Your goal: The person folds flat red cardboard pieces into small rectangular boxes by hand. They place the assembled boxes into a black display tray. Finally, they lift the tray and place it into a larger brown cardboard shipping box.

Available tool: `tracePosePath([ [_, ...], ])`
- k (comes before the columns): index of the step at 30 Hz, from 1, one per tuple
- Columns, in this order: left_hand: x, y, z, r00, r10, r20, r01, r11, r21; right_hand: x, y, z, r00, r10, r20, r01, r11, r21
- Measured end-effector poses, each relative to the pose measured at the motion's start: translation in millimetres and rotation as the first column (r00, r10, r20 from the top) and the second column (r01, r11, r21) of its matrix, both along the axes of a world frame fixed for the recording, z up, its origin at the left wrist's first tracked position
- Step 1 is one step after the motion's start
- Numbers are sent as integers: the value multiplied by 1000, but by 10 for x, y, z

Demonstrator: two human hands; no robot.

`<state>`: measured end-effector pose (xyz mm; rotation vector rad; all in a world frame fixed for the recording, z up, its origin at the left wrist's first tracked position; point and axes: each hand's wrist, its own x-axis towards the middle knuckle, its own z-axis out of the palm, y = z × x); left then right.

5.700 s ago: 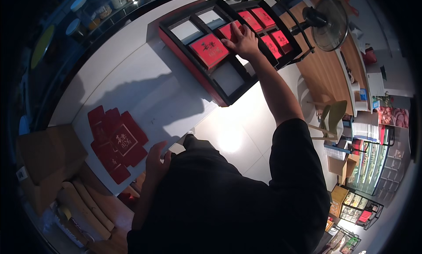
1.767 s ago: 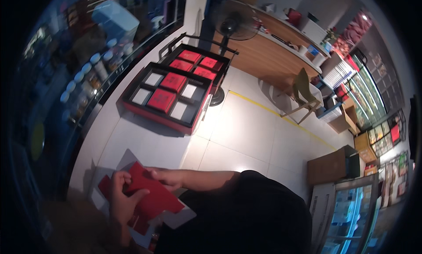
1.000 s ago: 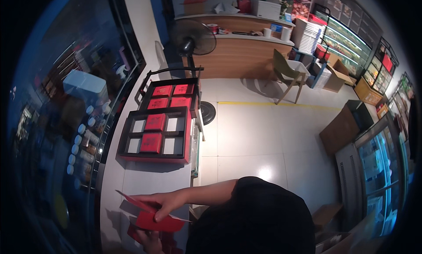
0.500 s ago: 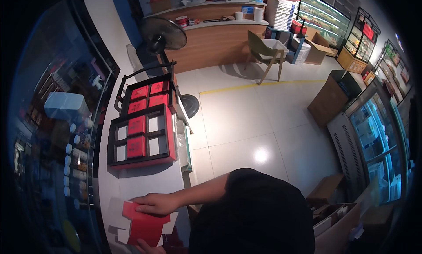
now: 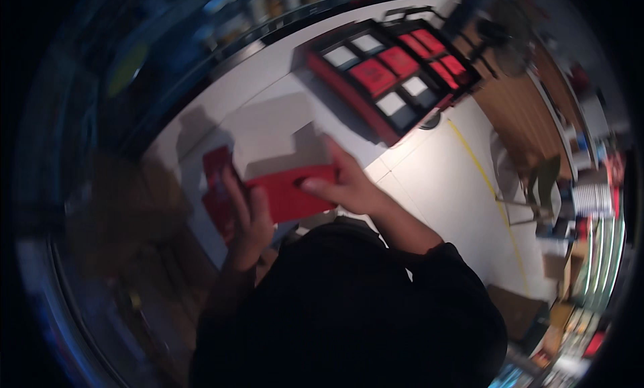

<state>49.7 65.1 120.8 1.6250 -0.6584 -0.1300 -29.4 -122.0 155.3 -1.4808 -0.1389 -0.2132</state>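
A red cardboard box (image 5: 292, 193), part folded with its pale inside showing, is held between my two hands over the white counter. My right hand (image 5: 352, 181) grips its right end, thumb on the red face and fingers behind. My left hand (image 5: 249, 217) is at its left side, fingers upright and blurred by motion; it seems to hold that end. Just left of those fingers is another red cardboard part (image 5: 216, 166); whether it belongs to the same box I cannot tell.
Beyond my hands, a red gift box (image 5: 322, 72) with black dividers holds small red boxes and white-bottomed compartments. Behind it lies a similar case (image 5: 439, 52) with red boxes. The white counter (image 5: 268, 79) borders a glass display on the left. A fan (image 5: 500, 35) and chair (image 5: 543, 180) stand right.
My view has swung left, so the counter now runs diagonally. The red cardboard, earlier flat on the counter, is now lifted and bent up between both hands.
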Motion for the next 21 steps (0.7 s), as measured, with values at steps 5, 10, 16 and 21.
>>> tracePosePath([
  [5,12,74,308,916,-24,401,67,993,-94,89,184,141,990,-56,128,55,998,9],
  [10,-6,212,351,893,7,449,60,989,-133,187,235,87,854,-118,508,160,986,-41],
  [16,20,315,405,907,-18,421,52,996,-68,275,135,258,865,53,498,138,930,-339],
  [21,95,361,518,881,-13,472,13,1000,2,309,113,345,908,90,408,75,926,-370],
])
